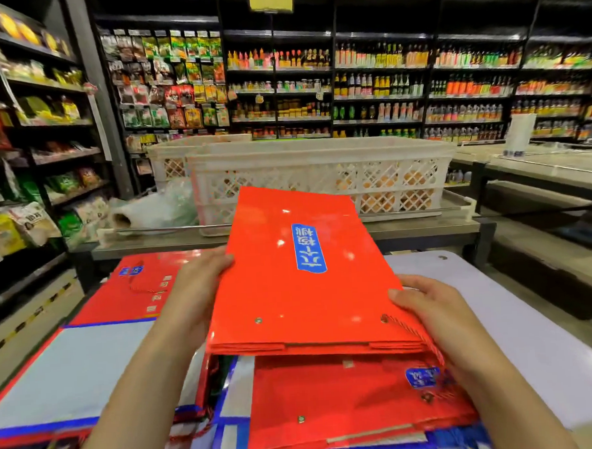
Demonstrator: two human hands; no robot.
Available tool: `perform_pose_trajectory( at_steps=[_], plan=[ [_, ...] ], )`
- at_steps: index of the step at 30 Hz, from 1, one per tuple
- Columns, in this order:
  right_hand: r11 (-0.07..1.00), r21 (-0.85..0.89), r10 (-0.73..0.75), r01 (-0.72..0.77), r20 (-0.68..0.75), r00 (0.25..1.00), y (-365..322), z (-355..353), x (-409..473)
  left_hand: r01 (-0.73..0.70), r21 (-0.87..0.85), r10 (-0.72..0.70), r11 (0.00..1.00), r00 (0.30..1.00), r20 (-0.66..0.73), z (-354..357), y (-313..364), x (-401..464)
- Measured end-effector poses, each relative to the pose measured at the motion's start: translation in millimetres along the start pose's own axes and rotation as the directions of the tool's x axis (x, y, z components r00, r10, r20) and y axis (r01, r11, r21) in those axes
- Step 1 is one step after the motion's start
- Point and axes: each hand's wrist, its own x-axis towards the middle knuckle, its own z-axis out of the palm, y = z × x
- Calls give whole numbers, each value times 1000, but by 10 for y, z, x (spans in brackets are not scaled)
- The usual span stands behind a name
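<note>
A: Closest in, what lies under the forearms?

B: A flat red paper bag (348, 400) with a small blue label. It tops a stack of the same kind, and blue-and-white edges show beneath it.

A: And the one being handled?

B: A folded bag of glossy red paper (285, 300), a long flat rectangle. It is held above that stack and tilted away from the person. Light glints off its smooth face. A blue label with white characters (309, 248) runs down the middle. Two round metal eyelets (258, 320) sit near the closer edge, and a twisted red cord (417, 334) trails from the right one.

A: The hands?

B: The left hand (192, 298) grips the bag's left edge, though the fingers underneath are hidden. The right hand (436, 316) holds the near right corner, thumb pressed on the face and fingers curled round the side.

A: Around it?

B: A pale smooth tabletop (533, 332) at right, a flat red-and-grey card sheet (89, 365) at left, and a white plastic lattice crate (319, 175) beyond.
</note>
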Motion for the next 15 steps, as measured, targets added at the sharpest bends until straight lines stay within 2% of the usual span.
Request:
perform_pose_trajectory(
  at_steps=[2, 5, 10, 12, 15],
  plan=[
    [995, -101, 21, -24, -35, 999, 73, -124, 31, 59, -72, -53, 996, 996, 75, 78, -239, -144],
    [977, -201, 60, -66, -39, 997, 192, -223, 77, 144, -64, -139, 988, 988, 65, 162, -424, -178],
    [955, -283, 91, -93, -20, 996, 336, -229, 161, 76, 192, -68, 978, 997, -47, 170, -590, -127],
    [944, -322, 77, -75, -6, 997, 374, -222, 171, 31, 326, 1, 945, 995, -99, 180, -612, -87],
    [909, -414, 48, -41, 8, 999, 378, -226, 147, -5, 509, 58, 861, 994, -89, 215, -612, -117]
  ],
)
